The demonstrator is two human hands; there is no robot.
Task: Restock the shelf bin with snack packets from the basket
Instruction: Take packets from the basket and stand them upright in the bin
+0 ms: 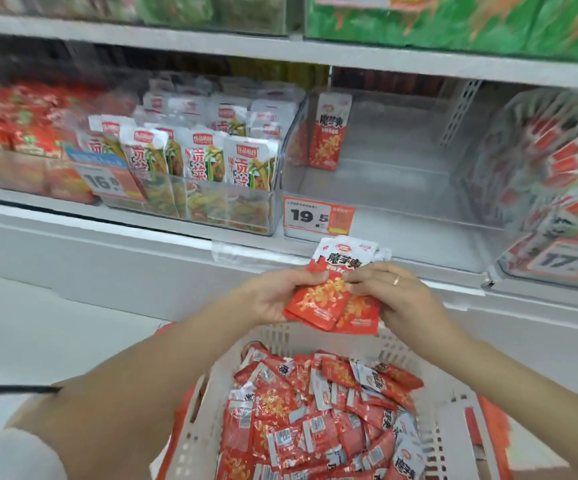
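Observation:
A stack of red and white snack packets (336,292) is held above the basket, just below the shelf edge. My left hand (273,296) grips its left side and my right hand (391,296), with a ring on one finger, pinches its right side. The white slatted basket (197,414) below is piled with several more of the same packets (315,417). The clear shelf bin (401,188) straight ahead holds one packet (329,131) standing upright against its left wall; the rest of the bin is bare.
A price tag reading 19.5 (318,216) hangs on the bin's front. To the left, a bin of green and white packets (194,161); further left, red packets (20,133). Another clear bin of red and white packets (557,181) stands at the right. Green bags fill the shelf above.

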